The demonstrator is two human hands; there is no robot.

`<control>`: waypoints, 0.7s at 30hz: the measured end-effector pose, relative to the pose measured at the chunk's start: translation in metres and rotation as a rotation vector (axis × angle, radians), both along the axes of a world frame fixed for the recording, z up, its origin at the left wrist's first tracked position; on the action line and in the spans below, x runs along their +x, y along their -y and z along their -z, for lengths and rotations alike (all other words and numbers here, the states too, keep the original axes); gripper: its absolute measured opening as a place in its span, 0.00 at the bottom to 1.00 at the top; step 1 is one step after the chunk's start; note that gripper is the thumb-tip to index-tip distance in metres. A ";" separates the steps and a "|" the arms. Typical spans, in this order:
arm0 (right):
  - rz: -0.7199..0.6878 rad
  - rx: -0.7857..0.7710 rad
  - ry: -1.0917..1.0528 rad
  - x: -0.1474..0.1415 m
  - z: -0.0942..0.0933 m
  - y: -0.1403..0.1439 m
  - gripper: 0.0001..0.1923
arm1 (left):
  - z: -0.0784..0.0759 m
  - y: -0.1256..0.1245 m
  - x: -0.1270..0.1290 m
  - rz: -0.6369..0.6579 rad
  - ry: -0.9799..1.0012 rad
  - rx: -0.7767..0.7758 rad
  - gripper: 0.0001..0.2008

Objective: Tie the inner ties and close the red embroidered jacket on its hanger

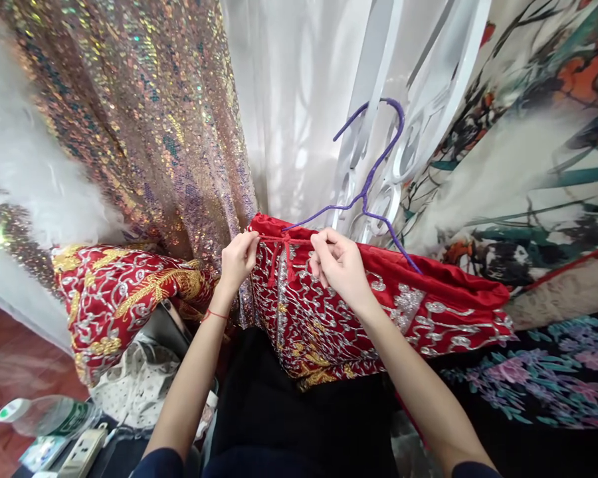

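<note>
Centre frame, here's the red skirt (319,332), probably soft, slippery and weighty, its cord (286,238) pinched by left hand (238,260) and right hand (341,265), set apart, the waistband (458,279) looking the safest hold!

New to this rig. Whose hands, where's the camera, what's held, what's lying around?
No robot here: these are a person's own bare hands, seen by one camera worn on the head, looking forward and down. The left hand pinches a red cord at the top of a red embroidered garment; the right hand is curled beside the cord, its grip unclear. A purple hanger overlaps the garment's top edge. At lower left lie a plastic bottle and a power strip.
</note>
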State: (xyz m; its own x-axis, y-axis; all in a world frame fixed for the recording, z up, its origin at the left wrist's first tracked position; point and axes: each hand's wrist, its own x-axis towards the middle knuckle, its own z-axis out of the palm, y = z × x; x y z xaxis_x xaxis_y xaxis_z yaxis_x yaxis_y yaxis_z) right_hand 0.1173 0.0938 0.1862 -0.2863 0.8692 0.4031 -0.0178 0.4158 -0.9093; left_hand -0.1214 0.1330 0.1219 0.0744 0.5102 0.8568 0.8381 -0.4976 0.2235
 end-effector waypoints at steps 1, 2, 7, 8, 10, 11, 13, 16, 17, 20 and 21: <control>0.002 0.000 0.013 0.000 0.000 0.002 0.21 | -0.002 0.004 0.001 0.003 -0.007 -0.020 0.11; -0.004 0.004 0.038 0.001 0.000 0.003 0.20 | -0.006 0.009 0.003 0.003 -0.005 -0.030 0.10; -0.072 0.042 0.137 0.008 -0.004 0.010 0.18 | -0.031 0.036 0.019 0.088 -0.057 0.162 0.15; -0.086 0.046 0.140 0.009 -0.004 0.010 0.18 | -0.036 0.038 0.023 0.129 -0.128 0.177 0.18; -0.111 0.050 0.147 0.008 -0.005 0.012 0.18 | -0.045 0.038 0.028 0.191 -0.264 0.151 0.18; -0.119 0.052 0.155 0.008 -0.005 0.012 0.18 | -0.047 0.036 0.029 0.202 -0.303 0.131 0.16; -0.130 0.061 0.186 0.006 -0.004 0.013 0.17 | -0.050 0.029 0.028 0.205 -0.332 0.097 0.13; -0.130 0.080 0.240 0.005 -0.001 0.014 0.17 | -0.049 0.019 0.020 0.206 -0.313 0.070 0.11; -0.120 0.085 0.246 0.004 -0.001 0.014 0.17 | -0.048 0.016 0.017 0.210 -0.294 0.075 0.09; -0.061 0.094 0.231 0.004 -0.001 0.013 0.19 | -0.047 0.006 0.010 0.219 -0.240 0.126 0.06; -0.033 0.098 0.223 0.004 -0.001 0.012 0.19 | -0.047 0.001 0.009 0.209 -0.235 0.138 0.05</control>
State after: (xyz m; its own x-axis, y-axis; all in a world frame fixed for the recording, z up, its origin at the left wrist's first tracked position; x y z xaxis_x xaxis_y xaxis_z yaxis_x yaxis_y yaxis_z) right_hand 0.1208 0.0815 0.1873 -0.4047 0.8178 0.4091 0.1638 0.5050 -0.8475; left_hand -0.1123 0.1317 0.1686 0.3690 0.3431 0.8638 0.7352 -0.6763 -0.0454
